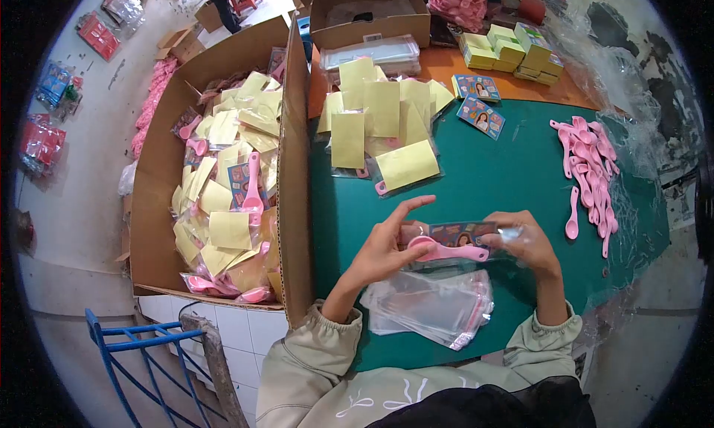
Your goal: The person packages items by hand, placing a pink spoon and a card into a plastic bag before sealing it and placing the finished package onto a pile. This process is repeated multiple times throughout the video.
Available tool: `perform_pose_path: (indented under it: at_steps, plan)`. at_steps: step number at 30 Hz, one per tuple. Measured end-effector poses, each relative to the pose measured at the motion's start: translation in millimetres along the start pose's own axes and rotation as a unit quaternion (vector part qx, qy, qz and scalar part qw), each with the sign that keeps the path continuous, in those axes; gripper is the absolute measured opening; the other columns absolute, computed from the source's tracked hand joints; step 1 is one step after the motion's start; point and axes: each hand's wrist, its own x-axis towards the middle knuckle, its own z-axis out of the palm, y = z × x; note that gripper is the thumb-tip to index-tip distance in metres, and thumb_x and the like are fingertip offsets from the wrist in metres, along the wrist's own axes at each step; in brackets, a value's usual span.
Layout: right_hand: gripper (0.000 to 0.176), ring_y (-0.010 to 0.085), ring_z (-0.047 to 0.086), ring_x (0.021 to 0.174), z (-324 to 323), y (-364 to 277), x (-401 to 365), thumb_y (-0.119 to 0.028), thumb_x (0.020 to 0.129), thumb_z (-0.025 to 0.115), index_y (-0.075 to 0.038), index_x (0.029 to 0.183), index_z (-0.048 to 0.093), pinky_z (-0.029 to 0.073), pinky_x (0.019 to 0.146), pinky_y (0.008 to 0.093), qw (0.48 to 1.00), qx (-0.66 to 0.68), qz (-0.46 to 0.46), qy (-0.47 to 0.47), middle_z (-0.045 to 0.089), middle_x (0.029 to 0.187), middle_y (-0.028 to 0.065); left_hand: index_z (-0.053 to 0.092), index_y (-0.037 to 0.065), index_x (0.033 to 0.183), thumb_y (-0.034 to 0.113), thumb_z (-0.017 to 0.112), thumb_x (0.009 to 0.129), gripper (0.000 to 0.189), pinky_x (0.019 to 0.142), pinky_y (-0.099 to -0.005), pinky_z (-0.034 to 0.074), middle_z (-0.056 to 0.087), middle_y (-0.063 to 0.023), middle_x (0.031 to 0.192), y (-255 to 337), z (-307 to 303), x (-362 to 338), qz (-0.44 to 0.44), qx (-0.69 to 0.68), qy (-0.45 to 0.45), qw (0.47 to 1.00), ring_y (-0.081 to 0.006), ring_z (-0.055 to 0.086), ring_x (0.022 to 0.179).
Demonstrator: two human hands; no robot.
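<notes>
L hand (387, 243) pinches pink spoon (448, 251) + card (462, 235); R hand (526, 243) grips clear bag (510, 233). Prob light, film slippery, so hold by edges.

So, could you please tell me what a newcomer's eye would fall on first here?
The big cardboard box on the left, heaped with yellow-backed packets. Then the pile of pink spoons at the right edge of the green table. In the middle, the left hand and right hand meet on a pink spoon and printed card.
</notes>
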Motion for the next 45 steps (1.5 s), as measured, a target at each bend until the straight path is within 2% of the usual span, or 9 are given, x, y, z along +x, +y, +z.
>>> perform_pose_path:
  at_steps: [7,10,14,16,19,25,28,43,45]
  plan:
    - [0.021,0.0038,0.047,0.055,-6,16,1,-0.006,0.069,0.075,-0.004,0.068,0.055,0.037,0.049,0.0191,0.998,-0.012,-0.032,0.046,0.053,0.063,-0.0023,0.028,0.009,0.137,0.008,0.066,0.081,0.068,0.077,-0.0271,0.05,0.062,-0.0133,0.102,5,9,-1,-0.009,-0.008,0.002,1.0,-0.0141,0.059,0.093]
    - [0.02,0.0056,0.049,0.058,-6,22,2,-0.006,0.068,0.075,-0.002,0.072,0.056,0.039,0.051,0.0199,0.981,-0.026,-0.124,0.146,0.054,0.067,-0.0001,0.026,0.009,0.137,0.013,0.062,0.085,0.064,0.076,-0.0301,0.052,0.062,-0.0163,0.105,-11,16,2,0.107,0.166,0.159,0.967,-0.02,0.062,0.094]
    - [0.02,0.0116,0.056,0.065,19,3,-1,-0.006,0.07,0.073,-0.001,0.085,0.059,0.045,0.056,0.0231,0.913,-0.225,-0.231,0.248,0.057,0.076,0.0054,0.011,0.01,0.14,0.015,0.047,0.094,0.059,0.077,-0.0325,0.053,0.059,-0.0186,0.108,-15,21,0,0.01,-0.059,0.065,0.996,-0.0248,0.061,0.098]
    - [0.026,0.0203,0.059,0.078,29,-7,-6,-0.007,0.072,0.07,-0.004,0.097,0.06,0.049,0.064,0.029,0.932,-0.265,-0.215,0.124,0.056,0.093,0.0109,0.005,0.01,0.141,0.016,0.039,0.097,0.056,0.077,-0.0337,0.053,0.059,-0.0186,0.107,-9,26,-3,-0.072,-0.224,0.008,0.972,-0.0253,0.061,0.098]
    - [0.031,0.029,0.058,0.089,37,5,-6,-0.009,0.072,0.07,-0.004,0.1,0.059,0.049,0.073,0.0359,0.933,-0.3,-0.197,0.006,0.051,0.103,0.0149,0.002,0.011,0.141,0.014,0.033,0.098,0.053,0.077,-0.0342,0.054,0.06,-0.0183,0.106,-13,26,-4,-0.092,-0.132,-0.027,0.987,-0.0249,0.062,0.096]
    - [0.023,0.0288,0.058,0.085,51,16,-1,-0.006,0.074,0.066,-0.001,0.094,0.057,0.048,0.071,0.0363,0.935,-0.313,-0.167,0.01,0.051,0.094,0.0141,0.011,0.011,0.14,0.011,0.032,0.097,0.047,0.077,-0.0328,0.054,0.061,-0.0171,0.105,-7,24,-6,-0.084,-0.03,-0.047,0.995,-0.0216,0.061,0.097]
    - [0.02,0.0193,0.052,0.068,58,21,4,-0.004,0.073,0.065,-0.001,0.091,0.058,0.043,0.058,0.03,0.944,-0.273,-0.176,0.054,0.051,0.085,0.0097,0.015,0.01,0.138,0.009,0.034,0.096,0.046,0.075,-0.0321,0.055,0.061,-0.0163,0.103,-10,25,-5,-0.065,0.01,-0.015,0.998,-0.0213,0.062,0.096]
    - [0.017,0.0253,0.056,0.075,51,15,3,-0.006,0.072,0.066,-0.001,0.082,0.053,0.045,0.066,0.0351,0.966,-0.225,-0.119,-0.047,0.05,0.082,0.0117,0.019,0.011,0.142,0.009,0.043,0.093,0.054,0.074,-0.0325,0.048,0.062,-0.0103,0.093,-15,29,-2,-0.018,0.01,-0.001,1.0,-0.0174,0.062,0.08]
    - [0.018,0.0275,0.054,0.076,54,20,2,-0.006,0.07,0.066,-0.001,0.08,0.052,0.044,0.069,0.0362,0.929,-0.307,-0.206,-0.031,0.049,0.081,0.0114,0.02,0.012,0.142,0.008,0.043,0.093,0.055,0.07,-0.0295,0.048,0.062,-0.0086,0.09,-18,30,1,-0.043,-0.029,0.01,0.999,-0.0134,0.059,0.074]
